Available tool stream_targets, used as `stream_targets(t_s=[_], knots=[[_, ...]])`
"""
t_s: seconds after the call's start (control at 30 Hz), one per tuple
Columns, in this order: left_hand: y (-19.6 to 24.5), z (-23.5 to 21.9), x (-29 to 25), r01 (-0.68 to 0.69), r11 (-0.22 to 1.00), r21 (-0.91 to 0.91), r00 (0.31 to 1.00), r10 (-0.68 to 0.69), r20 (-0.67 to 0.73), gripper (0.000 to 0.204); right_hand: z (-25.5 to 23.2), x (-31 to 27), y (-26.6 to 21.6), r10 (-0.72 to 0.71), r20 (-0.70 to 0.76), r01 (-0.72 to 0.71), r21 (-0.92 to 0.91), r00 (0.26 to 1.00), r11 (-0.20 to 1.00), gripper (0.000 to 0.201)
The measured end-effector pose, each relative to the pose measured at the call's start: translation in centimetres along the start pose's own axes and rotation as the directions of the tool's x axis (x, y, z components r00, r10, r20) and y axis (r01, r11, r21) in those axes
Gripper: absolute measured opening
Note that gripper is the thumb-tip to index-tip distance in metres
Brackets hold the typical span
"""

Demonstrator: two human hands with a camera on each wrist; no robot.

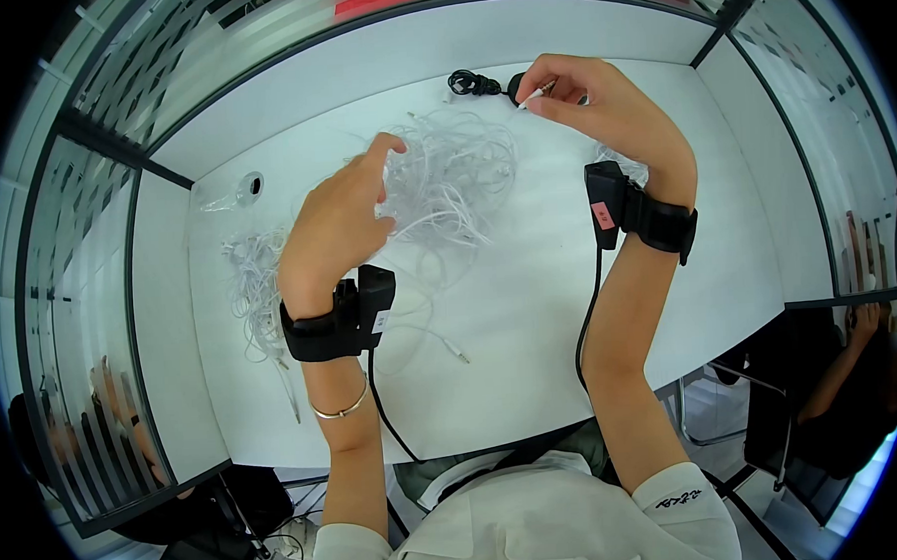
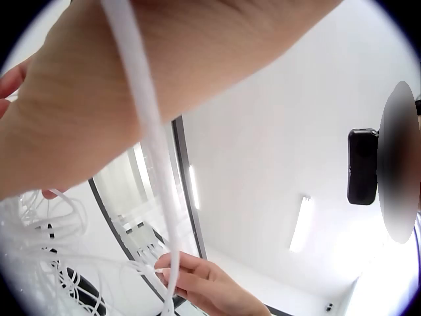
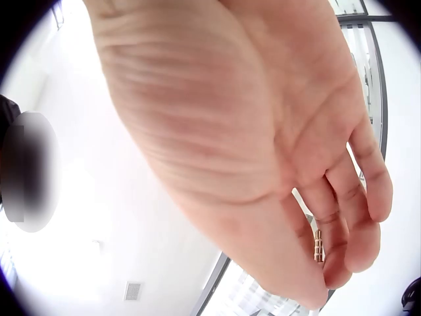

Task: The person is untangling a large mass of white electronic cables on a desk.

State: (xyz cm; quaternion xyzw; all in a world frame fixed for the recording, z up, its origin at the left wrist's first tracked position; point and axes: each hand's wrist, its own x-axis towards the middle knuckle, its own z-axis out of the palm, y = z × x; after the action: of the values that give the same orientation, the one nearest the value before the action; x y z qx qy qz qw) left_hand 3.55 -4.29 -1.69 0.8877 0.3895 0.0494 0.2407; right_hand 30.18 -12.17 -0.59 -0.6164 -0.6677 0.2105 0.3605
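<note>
A tangle of white cables (image 1: 454, 175) lies at the middle back of the white table. My left hand (image 1: 334, 220) is at its left side, fingers spread and slightly bent against the cables; no firm grip shows. Above and right of the tangle, my right hand (image 1: 601, 98) pinches a white cable plug (image 1: 536, 96) between thumb and fingers. The gold jack tip (image 3: 319, 246) shows between those fingers in the right wrist view. A white cable (image 2: 154, 138) crosses close in front of the left wrist camera.
Another white cable pile (image 1: 257, 288) lies left of my left forearm, near a roll of tape (image 1: 251, 184). A coiled black cable (image 1: 472, 83) is at the back wall. A loose plug (image 1: 460, 356) lies near the front; clear plastic (image 1: 624, 164) is by my right wrist.
</note>
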Motion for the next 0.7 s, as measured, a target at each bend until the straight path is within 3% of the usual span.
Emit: stream_targets(t_s=[0.17,0.2,0.33,0.47,0.57,0.7], knots=[[-1.0,-0.1,0.0,-0.052,0.997,-0.050,0.994,0.047,-0.098,0.055,-0.1,-0.1,-0.1,0.015,0.027,-0.015,0.002,1.000,1.000,0.013],[-1.6,0.2,0.1,-0.133,0.989,-0.061,0.984,0.124,-0.128,0.049,-0.1,-0.1,-0.2,0.030,0.043,-0.030,-0.008,0.999,1.000,0.012],[-1.8,0.1,0.2,-0.101,0.995,0.012,0.993,0.100,0.059,0.042,0.3,0.0,0.0,0.075,0.104,-0.071,-0.048,0.992,0.996,0.010],[-1.6,0.0,0.2,-0.146,0.989,0.016,0.989,0.146,0.025,0.042,0.6,0.2,-0.5,0.106,0.147,-0.095,-0.077,0.983,0.992,0.010],[-1.6,0.2,0.3,-0.197,0.980,-0.001,0.980,0.197,0.014,0.043,0.9,0.4,-0.7,0.147,0.141,-0.133,-0.101,0.979,0.986,0.012],[-2.1,1.0,0.8,-0.275,0.960,0.051,0.961,0.275,0.014,0.039,0.9,0.7,-1.0,0.042,-0.026,-0.042,-0.024,0.999,0.999,0.015]])
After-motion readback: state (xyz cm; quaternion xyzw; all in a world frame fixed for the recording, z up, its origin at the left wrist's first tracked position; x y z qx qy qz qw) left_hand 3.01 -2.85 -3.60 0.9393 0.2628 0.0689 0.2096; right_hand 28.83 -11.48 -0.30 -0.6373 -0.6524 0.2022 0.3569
